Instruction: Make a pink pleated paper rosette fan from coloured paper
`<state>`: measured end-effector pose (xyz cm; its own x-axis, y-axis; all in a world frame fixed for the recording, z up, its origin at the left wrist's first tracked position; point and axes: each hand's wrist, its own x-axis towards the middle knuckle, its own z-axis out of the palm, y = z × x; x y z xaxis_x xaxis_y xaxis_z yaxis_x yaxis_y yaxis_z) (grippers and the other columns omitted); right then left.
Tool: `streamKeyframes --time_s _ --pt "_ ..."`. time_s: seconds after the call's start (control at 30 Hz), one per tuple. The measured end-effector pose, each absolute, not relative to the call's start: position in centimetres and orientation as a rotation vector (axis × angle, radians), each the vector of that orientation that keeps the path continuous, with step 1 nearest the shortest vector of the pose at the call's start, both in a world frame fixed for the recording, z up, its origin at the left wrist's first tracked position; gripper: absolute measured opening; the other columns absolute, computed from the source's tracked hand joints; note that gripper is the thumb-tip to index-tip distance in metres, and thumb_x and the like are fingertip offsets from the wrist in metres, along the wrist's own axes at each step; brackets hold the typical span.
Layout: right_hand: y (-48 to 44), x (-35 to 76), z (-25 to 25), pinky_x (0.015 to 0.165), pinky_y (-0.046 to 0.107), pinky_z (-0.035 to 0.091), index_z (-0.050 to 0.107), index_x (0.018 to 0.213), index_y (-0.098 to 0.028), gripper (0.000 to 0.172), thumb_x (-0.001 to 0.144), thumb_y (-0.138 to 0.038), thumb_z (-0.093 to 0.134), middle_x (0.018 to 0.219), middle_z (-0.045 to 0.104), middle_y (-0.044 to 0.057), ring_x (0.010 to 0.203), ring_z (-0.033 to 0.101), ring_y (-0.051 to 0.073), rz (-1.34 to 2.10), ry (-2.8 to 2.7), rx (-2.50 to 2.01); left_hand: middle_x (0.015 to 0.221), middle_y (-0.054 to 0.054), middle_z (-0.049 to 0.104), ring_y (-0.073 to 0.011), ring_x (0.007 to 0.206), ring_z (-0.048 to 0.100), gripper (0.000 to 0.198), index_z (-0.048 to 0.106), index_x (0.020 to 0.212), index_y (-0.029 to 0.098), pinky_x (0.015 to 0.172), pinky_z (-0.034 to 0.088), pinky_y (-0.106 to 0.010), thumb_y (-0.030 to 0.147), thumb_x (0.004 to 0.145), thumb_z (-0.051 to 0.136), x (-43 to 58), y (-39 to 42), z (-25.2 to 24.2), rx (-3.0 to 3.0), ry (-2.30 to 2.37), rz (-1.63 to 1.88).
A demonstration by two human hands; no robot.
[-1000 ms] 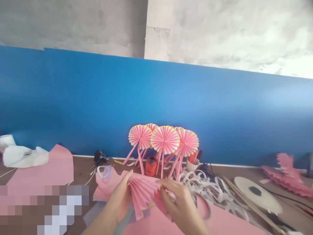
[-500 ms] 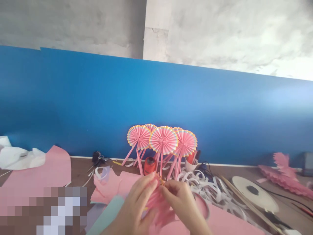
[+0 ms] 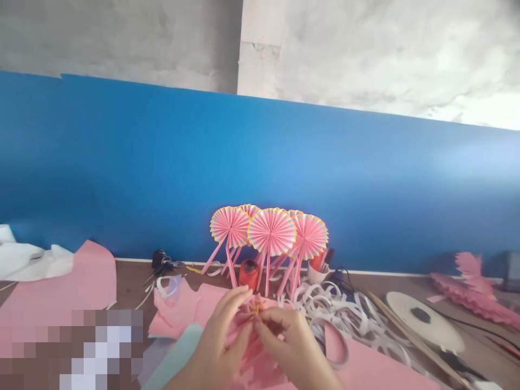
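Over table (image 3: 132,281), both hands (image 3: 217,346) (image 3: 290,338) pinch pleated pink paper (image 3: 260,367).

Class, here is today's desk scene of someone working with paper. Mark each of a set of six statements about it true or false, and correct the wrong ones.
1. The left hand and the right hand both touch the pleated pink paper. True.
2. The right hand grips a pair of scissors. False: it pinches the pleated pink paper.
3. The round pleated fans stand in front of a blue panel. True.
4. The round pleated fans are edged in black. False: they are edged in yellow.
5. The pale disc lies to the right of the tangle of white strips. True.
6. The pale disc has a white centre. False: its centre is dark.
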<state>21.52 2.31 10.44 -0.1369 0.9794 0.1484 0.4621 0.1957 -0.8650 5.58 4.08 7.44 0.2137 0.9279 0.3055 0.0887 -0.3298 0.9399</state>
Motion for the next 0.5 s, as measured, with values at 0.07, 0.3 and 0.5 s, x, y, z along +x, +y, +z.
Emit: streamKeyframes --time_s 0.07,0.3,0.5 --pt "2.3 21.5 10.5 0.051 0.019 0.035 0.066 0.066 -0.014 0.023 0.079 -0.021 0.048 0.058 0.057 -0.001 0.056 0.048 0.011 0.838 -1.743 -1.379 0.123 -0.01 0.061 -0.0288 0.113 0.054 0.039 0.064 0.118 0.026 0.099 0.041 -0.037 0.031 0.079 0.063 5.5 4.0 7.7 1.614 0.968 1.216" --pt "2.1 21.6 10.8 0.051 0.018 0.033 0.058 0.058 -0.016 0.023 0.077 -0.017 0.045 0.056 0.051 -0.003 0.055 0.047 0.01 0.741 -1.78 -1.433 0.092 -0.005 0.067 -0.0212 0.081 0.058 0.028 0.067 0.105 0.025 0.076 0.046 -0.029 0.024 0.078 0.06 5.4 4.5 8.6 1.724 1.027 1.116" --pt "2.3 21.9 10.8 0.054 0.018 0.039 0.064 0.065 -0.016 0.019 0.073 -0.013 0.046 0.06 0.06 -0.001 0.057 0.054 0.012 0.673 -1.799 -1.436 0.106 -0.008 0.064 -0.0277 0.104 0.055 0.001 0.067 0.072 0.022 0.091 0.04 -0.035 0.023 0.072 0.067 5.0 4.9 9.1 1.68 1.037 1.136"
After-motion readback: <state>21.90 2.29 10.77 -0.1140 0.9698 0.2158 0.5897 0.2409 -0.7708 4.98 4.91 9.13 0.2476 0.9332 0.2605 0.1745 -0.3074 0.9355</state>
